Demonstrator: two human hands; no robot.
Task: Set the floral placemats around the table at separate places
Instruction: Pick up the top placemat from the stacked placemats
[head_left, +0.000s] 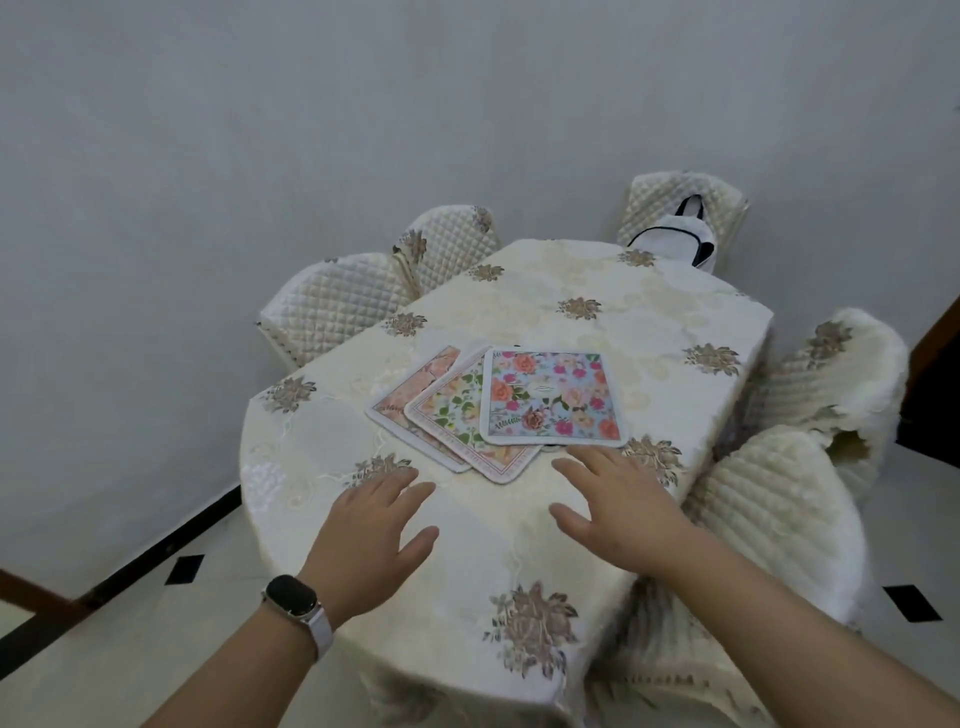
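Three floral placemats lie fanned in an overlapping pile near the middle of the table (649, 322), which wears a cream embroidered cloth. The top placemat (550, 397) is pale blue with pink and orange roses. Under it sits a placemat with green leaves (452, 415), and a peach placemat (410, 395) is lowest at the left. My left hand (371, 540), with a watch on its wrist, hovers open just in front of the pile. My right hand (618, 512) is open too, its fingertips close to the top placemat's near edge.
Chairs in quilted cream covers ring the table: two at the left (337, 306), one at the far end (680, 202) holding a white bag with black trim (675, 236), two at the right (831, 379). A white wall stands behind; tiled floor lies below.
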